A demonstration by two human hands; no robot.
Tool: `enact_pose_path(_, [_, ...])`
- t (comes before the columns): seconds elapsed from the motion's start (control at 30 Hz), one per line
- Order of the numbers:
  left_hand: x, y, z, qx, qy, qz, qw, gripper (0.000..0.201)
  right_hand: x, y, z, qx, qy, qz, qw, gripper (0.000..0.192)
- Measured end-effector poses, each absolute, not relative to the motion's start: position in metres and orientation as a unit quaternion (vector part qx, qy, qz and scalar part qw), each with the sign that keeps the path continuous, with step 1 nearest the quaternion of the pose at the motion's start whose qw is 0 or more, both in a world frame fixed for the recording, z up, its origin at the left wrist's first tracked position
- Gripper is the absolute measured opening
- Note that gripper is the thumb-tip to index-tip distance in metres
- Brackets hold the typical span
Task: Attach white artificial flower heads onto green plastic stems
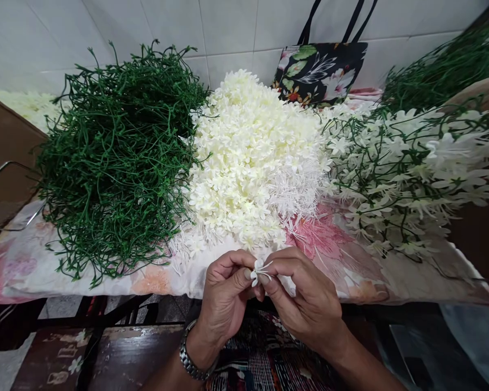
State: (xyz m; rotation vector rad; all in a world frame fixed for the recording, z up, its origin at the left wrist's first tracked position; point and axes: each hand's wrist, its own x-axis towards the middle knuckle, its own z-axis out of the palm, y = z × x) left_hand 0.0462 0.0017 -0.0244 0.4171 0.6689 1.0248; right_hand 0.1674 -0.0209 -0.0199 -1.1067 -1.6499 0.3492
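My left hand (231,288) pinches a small white artificial flower (254,273) between thumb and forefinger, at the table's front edge. From the other side, my right hand (303,290) is closed on a white stamen piece (264,266) whose thin strands fan out beside the petals. The fingertips of both hands nearly meet. Just beyond them lies a big heap of white and cream artificial flower heads (244,146). A patch of loose white stamens (299,187) rests on that heap's right side.
A tangled pile of green plastic stems (118,157) stands at the left. Assembled white flower sprays (407,174) lie at the right, with more green stems (460,65) behind. A black floral bag (320,73) leans on the tiled wall. A flowered cloth (155,279) covers the table.
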Motion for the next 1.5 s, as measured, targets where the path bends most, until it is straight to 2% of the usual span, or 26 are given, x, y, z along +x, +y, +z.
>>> enact_pose_path(0.33, [0.043, 0.002, -0.032, 0.325, 0.328, 0.507, 0.728, 0.007, 0.173, -0.019, -0.013, -0.473, -0.71, 0.18, 0.49, 0.013])
enact_pose_path(0.53, [0.043, 0.005, -0.029, 0.319, 0.36, 0.524, 0.703, 0.014, 0.182, -0.016, -0.011, -0.47, -0.719, 0.22, 0.463, 0.008])
enact_pose_path(0.57, [0.043, 0.005, -0.029, 0.32, 0.367, 0.528, 0.696, 0.013, 0.184, -0.015, -0.01, -0.478, -0.717, 0.222, 0.456, 0.013])
enact_pose_path(0.67, [0.041, 0.003, -0.03, 0.366, 0.388, 0.526, 0.663, 0.009, 0.185, -0.014, -0.008, -0.487, -0.728, 0.21, 0.435, 0.042])
enact_pose_path(0.7, [0.04, 0.002, -0.03, 0.388, 0.394, 0.524, 0.648, 0.009, 0.183, -0.014, -0.008, -0.48, -0.736, 0.203, 0.432, 0.042])
enact_pose_path(0.83, [0.038, -0.001, -0.03, 0.431, 0.403, 0.52, 0.617, 0.009, 0.178, -0.012, -0.009, -0.461, -0.744, 0.171, 0.453, 0.016])
enact_pose_path(1.23, [0.038, 0.0, -0.022, 0.526, 0.409, 0.529, 0.526, 0.014, 0.17, -0.005, -0.016, -0.456, -0.732, 0.144, 0.485, 0.008])
enact_pose_path(1.3, [0.026, 0.005, -0.016, 0.595, 0.41, 0.508, 0.47, 0.015, 0.177, -0.006, -0.02, -0.473, -0.733, 0.102, 0.478, 0.007])
enact_pose_path(1.33, [0.016, 0.007, -0.013, 0.635, 0.422, 0.504, 0.405, 0.017, 0.183, -0.006, -0.023, -0.492, -0.732, 0.072, 0.466, 0.008])
enact_pose_path(1.43, [-0.025, 0.017, -0.008, 0.678, 0.529, 0.498, 0.112, 0.019, 0.205, -0.009, -0.035, -0.55, -0.728, -0.01, 0.409, 0.007])
enact_pose_path(1.5, [-0.054, 0.023, -0.01, 0.666, 0.596, 0.442, -0.078, 0.014, 0.217, -0.011, -0.042, -0.542, -0.742, -0.045, 0.391, 0.008])
